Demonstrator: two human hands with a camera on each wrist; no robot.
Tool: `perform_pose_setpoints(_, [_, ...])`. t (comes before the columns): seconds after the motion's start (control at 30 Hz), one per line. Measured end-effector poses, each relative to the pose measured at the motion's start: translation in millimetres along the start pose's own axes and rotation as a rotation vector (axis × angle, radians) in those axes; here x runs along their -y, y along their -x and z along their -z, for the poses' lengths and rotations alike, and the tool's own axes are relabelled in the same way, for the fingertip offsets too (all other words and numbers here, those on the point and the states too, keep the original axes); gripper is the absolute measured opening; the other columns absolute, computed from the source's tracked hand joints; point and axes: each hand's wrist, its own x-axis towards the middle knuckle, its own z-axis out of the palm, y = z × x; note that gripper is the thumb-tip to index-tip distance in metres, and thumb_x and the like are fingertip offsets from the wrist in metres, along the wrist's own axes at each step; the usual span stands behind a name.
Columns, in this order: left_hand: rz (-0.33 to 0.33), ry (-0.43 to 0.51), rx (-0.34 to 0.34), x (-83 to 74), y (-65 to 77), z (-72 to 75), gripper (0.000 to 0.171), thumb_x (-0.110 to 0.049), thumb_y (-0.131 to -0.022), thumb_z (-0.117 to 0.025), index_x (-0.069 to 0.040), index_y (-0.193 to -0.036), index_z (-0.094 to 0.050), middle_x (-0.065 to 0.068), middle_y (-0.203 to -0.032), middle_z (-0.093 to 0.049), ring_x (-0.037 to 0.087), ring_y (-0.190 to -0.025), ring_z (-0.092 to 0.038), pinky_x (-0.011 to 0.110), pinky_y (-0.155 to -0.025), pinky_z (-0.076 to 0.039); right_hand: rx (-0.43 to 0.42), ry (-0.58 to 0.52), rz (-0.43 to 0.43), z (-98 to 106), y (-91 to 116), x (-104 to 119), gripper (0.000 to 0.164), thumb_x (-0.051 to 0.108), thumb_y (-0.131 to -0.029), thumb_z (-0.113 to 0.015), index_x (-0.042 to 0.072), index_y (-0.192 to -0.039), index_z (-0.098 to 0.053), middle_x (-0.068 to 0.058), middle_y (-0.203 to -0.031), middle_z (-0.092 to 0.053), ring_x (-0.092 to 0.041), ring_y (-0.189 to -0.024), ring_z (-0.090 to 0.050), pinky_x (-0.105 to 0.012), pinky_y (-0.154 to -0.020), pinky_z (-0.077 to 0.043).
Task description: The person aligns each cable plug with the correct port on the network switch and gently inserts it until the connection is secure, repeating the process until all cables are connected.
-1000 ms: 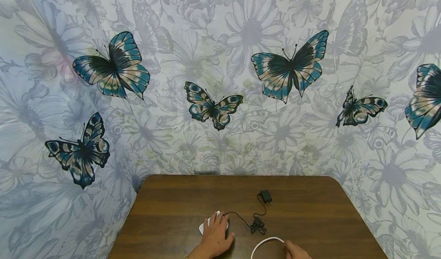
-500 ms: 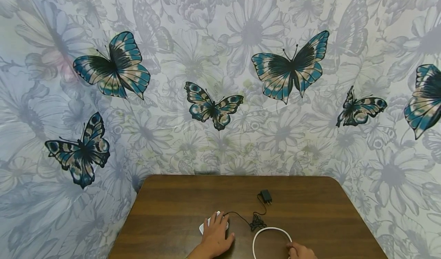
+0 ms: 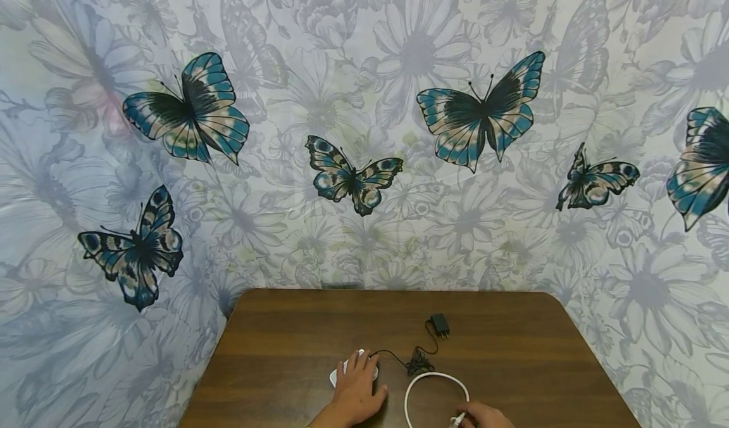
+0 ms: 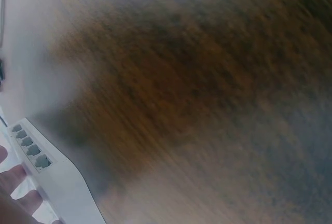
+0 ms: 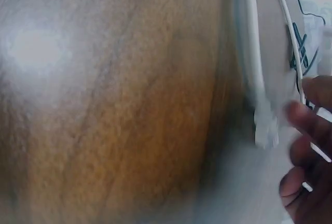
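On the brown table, near side: one white cable, looped, pinched in the right hand, a plug beside the fingers. To the left: one white ported box, left hand spread over it. Beyond the loop: bundled black cord; black adapter.

Soft, fairly even light keeps the wall pale and the table darker, its far edge crisp. The left wrist view is hazy, wood grain smeared, the white box clearer. In the right wrist view, white glare spots the table; the plug and right hand blur.
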Motion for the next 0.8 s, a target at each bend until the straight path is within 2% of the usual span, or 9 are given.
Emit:
perform_pose_setpoints(0.07, [-0.002,-0.001,-0.007,0.0,0.2,-0.5,0.065,-0.047,-0.089,-0.064,-0.012,-0.142,-0.052,0.013,-0.149,-0.047,0.040,-0.139,-0.037,0.072,-0.104,-0.027,-0.122,0.073,0.206,-4,-2,-6,0.015,0.018,-0.090,-0.072,0.007,-0.101,-0.071,0.012,-0.086,-0.053,0.004,-0.073,-0.046,-0.022,-0.057,-0.040])
perform_pose_setpoints(0.13, [-0.004,-0.006,-0.016,0.3,0.2,-1.0,0.064,-0.046,-0.088,-0.064,-0.012,-0.142,-0.052,0.013,-0.148,-0.047,0.039,-0.139,-0.037,0.072,-0.104,-0.027,-0.305,0.220,0.364,-10,-5,-10,0.014,0.018,-0.086,-0.078,0.013,-0.097,-0.072,0.007,-0.092,-0.051,0.001,-0.075,-0.044,-0.021,-0.058,-0.038])
perform_pose_setpoints(0.2, [-0.005,-0.010,-0.021,0.5,-0.2,-1.4,0.063,-0.045,-0.088,-0.064,-0.013,-0.141,-0.052,0.013,-0.148,-0.047,0.039,-0.139,-0.037,0.072,-0.104,-0.027,-0.480,0.358,0.437,-15,-8,-11,0.019,0.021,-0.078,-0.084,0.021,-0.093,-0.072,-0.003,-0.095,-0.057,-0.007,-0.078,-0.051,-0.024,-0.061,-0.042])
perform_pose_setpoints(0.23, [-0.004,-0.009,-0.021,0.6,-0.4,-1.6,0.062,-0.044,-0.088,-0.064,-0.013,-0.141,-0.053,0.013,-0.148,-0.047,0.039,-0.139,-0.037,0.072,-0.104,-0.027,-0.516,0.398,0.424,-16,-9,-10,0.021,0.024,-0.076,-0.086,0.025,-0.091,-0.071,-0.006,-0.099,-0.060,-0.011,-0.080,-0.054,-0.026,-0.061,-0.044])
perform_pose_setpoints(0.3, [-0.001,-0.007,-0.015,0.7,-1.3,-1.7,0.062,-0.042,-0.088,-0.064,-0.013,-0.141,-0.052,0.012,-0.147,-0.047,0.039,-0.139,-0.036,0.072,-0.104,-0.027,-0.522,0.443,0.363,-18,-9,-5,0.023,0.029,-0.074,-0.086,0.030,-0.089,-0.068,-0.003,-0.106,-0.065,-0.017,-0.085,-0.059,-0.032,-0.059,-0.047])
perform_pose_setpoints(0.4, [0.003,-0.002,0.003,0.5,-2.0,-1.1,0.061,-0.041,-0.089,-0.064,-0.014,-0.142,-0.052,0.012,-0.147,-0.047,0.039,-0.139,-0.036,0.073,-0.103,-0.027,-0.481,0.434,0.297,-21,-10,3,0.025,0.025,-0.074,-0.084,0.030,-0.086,-0.062,0.007,-0.096,-0.067,-0.017,-0.085,-0.061,-0.033,-0.055,-0.047])
perform_pose_setpoints(0.57, [0.006,-0.001,0.022,1.0,-1.7,-1.7,0.061,-0.041,-0.089,-0.064,-0.014,-0.143,-0.051,0.012,-0.148,-0.046,0.039,-0.140,-0.035,0.073,-0.104,-0.026,-0.486,0.331,0.354,-27,-15,5,0.036,0.012,-0.071,-0.079,0.025,-0.074,-0.046,0.019,-0.069,-0.043,0.003,-0.061,-0.040,-0.019,-0.051,-0.030])
perform_pose_setpoints(0.67, [0.006,-0.001,0.017,1.3,-1.3,-2.0,0.061,-0.040,-0.088,-0.065,-0.014,-0.142,-0.052,0.011,-0.148,-0.046,0.039,-0.140,-0.035,0.073,-0.104,-0.027,-0.518,0.250,0.368,-32,-15,7,0.042,0.006,-0.071,-0.080,0.025,-0.074,-0.043,0.023,-0.069,-0.034,0.008,-0.061,-0.031,-0.014,-0.050,-0.025])
perform_pose_setpoints(0.8, [0.005,-0.009,0.015,1.1,-1.5,-1.5,0.060,-0.040,-0.087,-0.066,-0.015,-0.140,-0.054,0.011,-0.147,-0.047,0.038,-0.138,-0.037,0.072,-0.103,-0.028,-0.528,0.211,0.292,-37,-11,13,0.041,0.006,-0.074,-0.080,0.026,-0.077,-0.044,0.027,-0.072,-0.031,0.009,-0.061,-0.030,-0.014,-0.050,-0.025])
